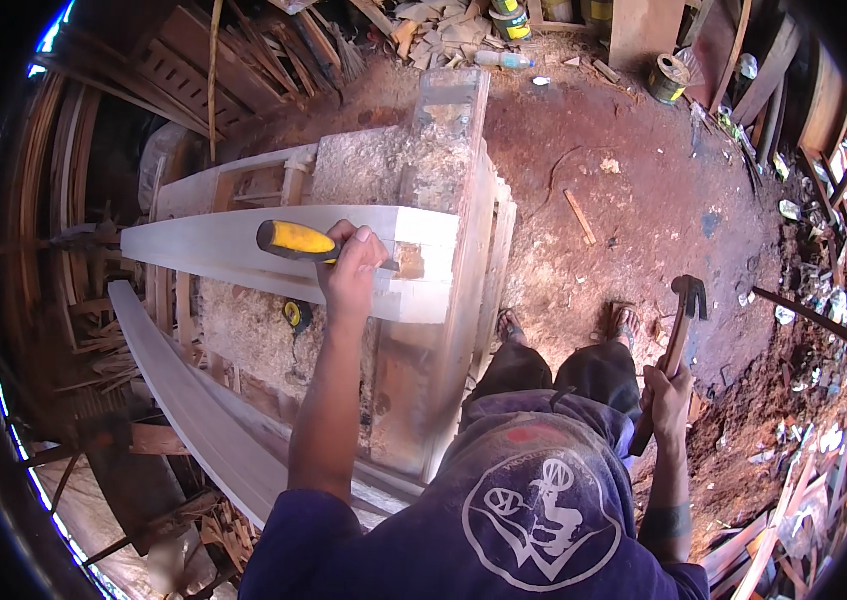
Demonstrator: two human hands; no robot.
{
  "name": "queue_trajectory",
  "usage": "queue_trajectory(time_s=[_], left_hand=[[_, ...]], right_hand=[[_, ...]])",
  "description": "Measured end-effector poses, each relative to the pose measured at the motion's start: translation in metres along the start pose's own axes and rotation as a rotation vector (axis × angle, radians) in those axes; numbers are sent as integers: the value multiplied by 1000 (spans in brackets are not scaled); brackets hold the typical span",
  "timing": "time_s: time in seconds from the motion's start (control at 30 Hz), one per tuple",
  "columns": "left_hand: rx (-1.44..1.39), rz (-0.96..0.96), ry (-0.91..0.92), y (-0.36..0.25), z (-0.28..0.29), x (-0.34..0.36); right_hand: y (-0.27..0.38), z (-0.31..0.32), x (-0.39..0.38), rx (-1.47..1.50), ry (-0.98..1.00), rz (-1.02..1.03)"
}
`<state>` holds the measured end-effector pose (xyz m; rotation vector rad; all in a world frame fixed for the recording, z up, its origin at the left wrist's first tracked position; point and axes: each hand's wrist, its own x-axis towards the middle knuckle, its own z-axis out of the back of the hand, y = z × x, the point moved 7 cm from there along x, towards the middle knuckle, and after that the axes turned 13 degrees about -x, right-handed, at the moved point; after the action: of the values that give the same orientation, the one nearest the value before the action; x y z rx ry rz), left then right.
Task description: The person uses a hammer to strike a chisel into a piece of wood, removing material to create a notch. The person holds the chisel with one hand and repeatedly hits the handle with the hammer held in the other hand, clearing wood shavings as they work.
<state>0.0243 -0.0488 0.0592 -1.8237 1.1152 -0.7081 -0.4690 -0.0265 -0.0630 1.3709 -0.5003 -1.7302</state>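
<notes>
My left hand (351,272) is closed around a chisel (295,239) with a yellow and black handle. The handle points left, and its blade end lies at a notch (410,262) near the right end of a pale timber beam (263,232). Fingers partly hide the blade. Off to the right, my right hand (667,394) grips a claw hammer (680,325) by its wooden handle, head up and well apart from the chisel. The beam rests across a worn wooden workbench (343,370). A yellow and black tape measure (294,316) lies on the bench beside the beam.
A second, curved-looking pale board (193,410) leans along the bench's near left side. Planks (168,85) stack at the far left. Tins (668,78), a plastic bottle (505,60) and wood offcuts (443,35) sit at the back. A stick (579,217) lies on the earth floor.
</notes>
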Motion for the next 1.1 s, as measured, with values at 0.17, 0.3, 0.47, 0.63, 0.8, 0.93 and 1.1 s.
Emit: queue_trajectory(time_s=[0.17,0.3,0.47,0.63,0.8,0.93,1.1], left_hand=[[-12,-67,-123,9,0,-3],[369,40,-91,29,-14,-17],[1164,-42,476,88,-95,-41],[1275,-21,638,106,-92,-63],[1318,124,759,125,-74,-67],[1364,203,816,133,-66,-69],[1354,154,816,129,-64,-68]], right_hand=[[-7,2,9,-93,18,-68],[3,-6,19,-103,27,-68],[11,-14,25,-99,83,-75],[12,-16,14,-73,43,-113],[-7,-16,12,35,4,-129],[-8,-19,7,37,-14,-128],[-12,-24,4,104,2,-113]])
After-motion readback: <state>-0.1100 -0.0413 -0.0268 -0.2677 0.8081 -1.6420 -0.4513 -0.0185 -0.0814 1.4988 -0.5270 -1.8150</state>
